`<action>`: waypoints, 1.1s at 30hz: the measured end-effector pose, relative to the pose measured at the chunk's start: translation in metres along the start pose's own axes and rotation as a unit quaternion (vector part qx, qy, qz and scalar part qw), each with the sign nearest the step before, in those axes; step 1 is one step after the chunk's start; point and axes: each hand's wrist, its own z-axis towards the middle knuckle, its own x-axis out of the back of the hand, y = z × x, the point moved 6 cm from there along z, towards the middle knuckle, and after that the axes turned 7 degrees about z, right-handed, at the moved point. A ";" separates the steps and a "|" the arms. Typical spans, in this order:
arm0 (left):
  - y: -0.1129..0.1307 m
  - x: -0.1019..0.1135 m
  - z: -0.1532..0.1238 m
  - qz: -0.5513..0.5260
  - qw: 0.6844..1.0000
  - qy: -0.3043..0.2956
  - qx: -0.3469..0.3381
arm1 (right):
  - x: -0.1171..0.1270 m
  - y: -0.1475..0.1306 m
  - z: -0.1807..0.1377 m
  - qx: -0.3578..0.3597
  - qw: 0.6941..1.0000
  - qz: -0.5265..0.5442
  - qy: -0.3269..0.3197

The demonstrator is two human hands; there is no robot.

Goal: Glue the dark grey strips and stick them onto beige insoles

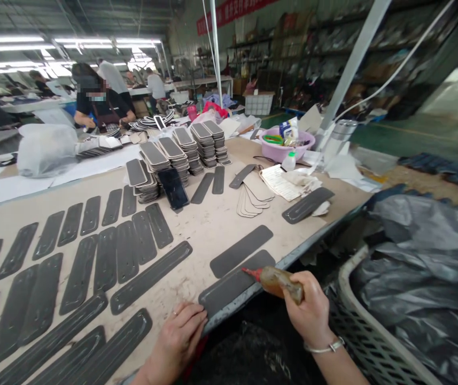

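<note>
My right hand (pixel 308 307) is wrapped round a squeeze glue bottle (pixel 280 282) of brownish colour, tilted so that its red nozzle meets a dark grey rounded panel (pixel 229 289). This panel lies along the table's near edge. At its left end, my left hand (pixel 183 337) has its fingers closed together on the corner; the fingertips are partly hidden. Just beyond lies a second grey panel (pixel 241 250), flat and apart from my hands. Shiny wet-looking lines run round the borders of several panels on the left, such as a long strip (pixel 151 277).
Stacks of pale-edged panels (pixel 183 147) stand at the back, with a dark phone (pixel 173 189) leaning against them. A purple basin (pixel 287 152), a small white bottle (pixel 288 162) and papers (pixel 282 182) are at the far right. A plastic crate (pixel 367 315) stands beside the table. A co-worker (pixel 100 101) sits opposite.
</note>
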 end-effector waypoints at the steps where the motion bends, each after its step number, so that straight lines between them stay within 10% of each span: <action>1: 0.000 0.000 0.000 0.003 1.000 0.003 0.000 | 0.005 0.006 0.001 -0.003 1.000 -0.015 0.008; 14: 0.001 0.003 0.001 0.010 1.000 0.003 0.014 | 0.034 0.022 0.007 -0.050 0.988 -0.109 0.101; 25: 0.002 0.001 0.001 -0.009 0.999 -0.028 0.025 | -0.052 -0.054 -0.027 -0.020 0.981 0.172 -0.092; 33: 0.003 0.003 0.002 -0.005 1.000 -0.018 0.013 | -0.039 -0.057 -0.033 -0.039 0.975 0.176 -0.127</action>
